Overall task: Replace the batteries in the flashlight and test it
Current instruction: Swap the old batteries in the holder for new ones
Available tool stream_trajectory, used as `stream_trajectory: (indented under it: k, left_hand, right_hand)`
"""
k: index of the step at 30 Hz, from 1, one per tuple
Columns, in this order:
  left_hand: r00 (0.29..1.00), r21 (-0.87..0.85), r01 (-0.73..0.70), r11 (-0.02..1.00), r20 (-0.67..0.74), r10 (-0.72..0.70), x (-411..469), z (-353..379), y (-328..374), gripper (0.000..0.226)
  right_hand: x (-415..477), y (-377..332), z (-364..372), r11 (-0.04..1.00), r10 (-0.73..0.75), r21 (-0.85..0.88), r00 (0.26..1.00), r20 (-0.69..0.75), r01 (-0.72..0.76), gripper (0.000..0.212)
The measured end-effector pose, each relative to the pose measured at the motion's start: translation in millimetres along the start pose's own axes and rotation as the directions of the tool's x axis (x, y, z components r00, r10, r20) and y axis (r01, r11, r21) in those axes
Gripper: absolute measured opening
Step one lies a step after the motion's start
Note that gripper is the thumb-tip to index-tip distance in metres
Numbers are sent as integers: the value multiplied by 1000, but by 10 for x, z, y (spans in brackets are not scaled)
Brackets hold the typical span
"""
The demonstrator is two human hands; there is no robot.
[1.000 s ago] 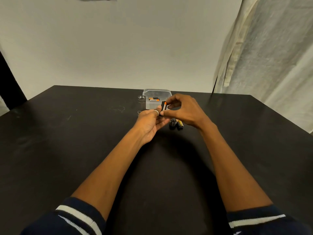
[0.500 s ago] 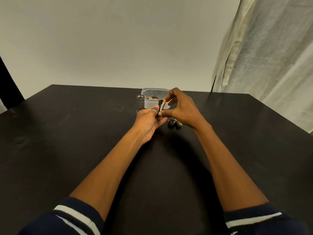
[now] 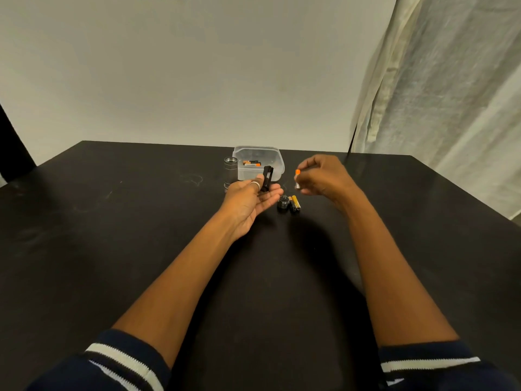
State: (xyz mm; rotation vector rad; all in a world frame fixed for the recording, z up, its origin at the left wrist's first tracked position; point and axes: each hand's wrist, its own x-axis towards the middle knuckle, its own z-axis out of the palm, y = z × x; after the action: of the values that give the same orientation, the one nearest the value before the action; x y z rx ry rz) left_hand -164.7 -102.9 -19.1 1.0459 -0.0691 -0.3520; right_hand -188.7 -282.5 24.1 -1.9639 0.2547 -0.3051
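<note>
My left hand (image 3: 248,197) lies palm up and holds a black battery holder (image 3: 267,178) upright between thumb and fingers. To its right, my right hand (image 3: 321,176) pinches a small battery with an orange end (image 3: 297,179), clear of the holder. The silver flashlight body (image 3: 230,172) stands on end just behind my left hand. On the table between the hands lie the flashlight's black end cap with its spring (image 3: 283,204) and a gold-tipped battery (image 3: 295,203).
A clear plastic box (image 3: 277,162) with several orange-and-black batteries sits behind the hands near the far edge of the black table (image 3: 112,221). A pale curtain (image 3: 451,94) hangs at the right. A white wall stands behind the table.
My right hand has pulled the orange-tipped battery away from the holder and moved right. The hands, together before, are now apart.
</note>
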Motion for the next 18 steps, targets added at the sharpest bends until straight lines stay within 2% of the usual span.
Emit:
stream_trajectory:
  k: [3,6,10,17,18]
  left_hand:
    - [1000,5,-1,1000,-4,1,-8,4,5,23]
    - [1000,-2,7,1000,-3,-7,-14,1,9,21]
    - [1000,-7,11,1000,-3,-11,-20,6,19,21]
    - [1000,-12,15,1000,9,-14,-25,1,18,21]
    - [1000,-14,15,1000,11,-15,-25,-1,19,21]
  right_hand:
    - [32,82,-59,978,56,-204,998,40,-47,8]
    - [61,111,-49,934,123,-345,991,61,-95,19]
    - [63,102,-22,908,188,-392,980,56,-152,20]
    - [77,116,19,891,200,-421,979,31,-168,7]
    - [84,116,26,886,204,-431,978,30,-172,11]
